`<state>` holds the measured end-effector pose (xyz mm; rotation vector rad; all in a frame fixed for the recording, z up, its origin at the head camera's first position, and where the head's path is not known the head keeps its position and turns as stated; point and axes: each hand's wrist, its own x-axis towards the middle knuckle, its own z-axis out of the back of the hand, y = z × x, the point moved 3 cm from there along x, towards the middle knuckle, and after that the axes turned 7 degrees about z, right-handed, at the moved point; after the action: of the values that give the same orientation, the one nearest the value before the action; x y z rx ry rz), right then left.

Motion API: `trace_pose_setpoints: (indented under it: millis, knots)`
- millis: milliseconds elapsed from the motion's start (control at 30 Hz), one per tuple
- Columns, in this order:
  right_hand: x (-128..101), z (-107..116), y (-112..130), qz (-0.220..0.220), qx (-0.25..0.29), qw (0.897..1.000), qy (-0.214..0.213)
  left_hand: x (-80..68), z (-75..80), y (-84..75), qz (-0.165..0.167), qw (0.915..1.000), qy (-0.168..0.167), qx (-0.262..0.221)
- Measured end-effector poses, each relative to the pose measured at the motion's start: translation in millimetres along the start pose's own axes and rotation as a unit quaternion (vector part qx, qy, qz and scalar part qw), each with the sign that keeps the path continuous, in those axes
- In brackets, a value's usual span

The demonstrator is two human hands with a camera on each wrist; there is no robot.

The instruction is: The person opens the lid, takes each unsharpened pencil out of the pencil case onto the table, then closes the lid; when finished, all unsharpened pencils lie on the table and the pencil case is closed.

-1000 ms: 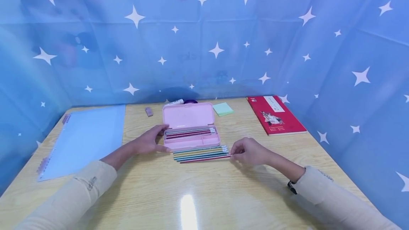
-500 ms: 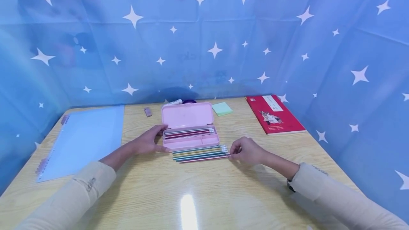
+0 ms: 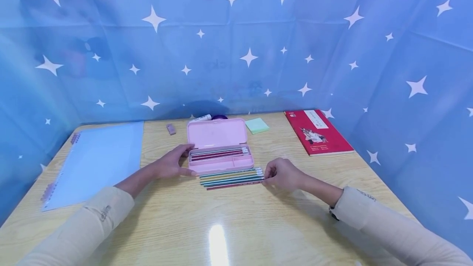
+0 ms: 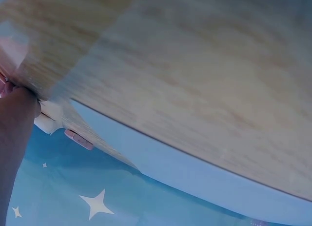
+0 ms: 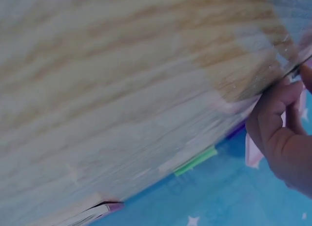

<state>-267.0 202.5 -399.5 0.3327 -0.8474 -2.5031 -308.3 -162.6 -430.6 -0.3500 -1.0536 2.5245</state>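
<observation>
Head view: the left hand (image 3: 171,165) grips the left end of the open pink plastic pencil case (image 3: 220,151), thumb on its near corner and fingers curled over the far edge, likely bracing it against sliding on the glossy pale wooden bench (image 3: 207,225). The right hand (image 3: 282,174) has its fingers curled in a pinch on the eraser end of the dark red pencil (image 3: 234,184), the nearest in a row of slim coloured pencils (image 3: 230,175) lying side by side just in front of the case, erasers all pointing right, handy for picking one at a time.

The case's lid stands back on its hinge. Its far compartment holds several pencils (image 3: 219,153) lying lengthwise, erasers to the right; the near compartment looks bare.

Behind the case lie a green sticky-note pad (image 3: 257,126), a small pinkish eraser (image 3: 171,129) and a white tube (image 3: 201,118). A red softcover book (image 3: 317,131) lies to the right, a pale blue ring-bound folder (image 3: 99,159) to the left.
</observation>
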Motion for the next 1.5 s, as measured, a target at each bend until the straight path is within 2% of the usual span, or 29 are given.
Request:
trace_pose_setpoints:
  millis: [100, 233, 567, 700, 833, 1067, 1300, 1500]
  knots:
    - [2, 3, 2, -0.007, 0.008, 1.000, -0.005, -0.4, -0.6, -0.2, -0.002, 1.0000, 0.001, 0.001]
    - [8, 7, 6, 0.004, 0.022, 0.999, -0.024, -1.1, -0.6, -0.3, 0.002, 1.0000, 0.000, 0.000]
    - [34, 10, 16, 0.062, 0.032, 0.997, -0.028, -0.6, -0.3, 0.4, 0.000, 1.0000, 0.002, -0.002]
    - [49, 12, 20, 0.074, 0.013, 0.997, -0.028, -0.5, -0.4, 1.0, 0.004, 1.0000, 0.003, -0.002]
    - [66, 12, 19, 0.079, -0.014, 0.997, -0.013, 0.0, -0.2, 1.1, 0.004, 1.0000, 0.002, 0.000]
    - [84, 5, 17, 0.123, -0.045, 0.991, 0.028, 1.8, -0.8, 1.4, 0.005, 1.0000, 0.002, 0.000]
    - [96, 2, 17, 0.129, -0.075, 0.986, 0.067, 1.5, -0.8, 1.6, 0.010, 0.9999, 0.003, -0.004]
    - [103, 1, 16, 0.134, -0.078, 0.983, 0.099, 1.1, 0.1, 1.8, 0.014, 0.9999, 0.002, 0.000]
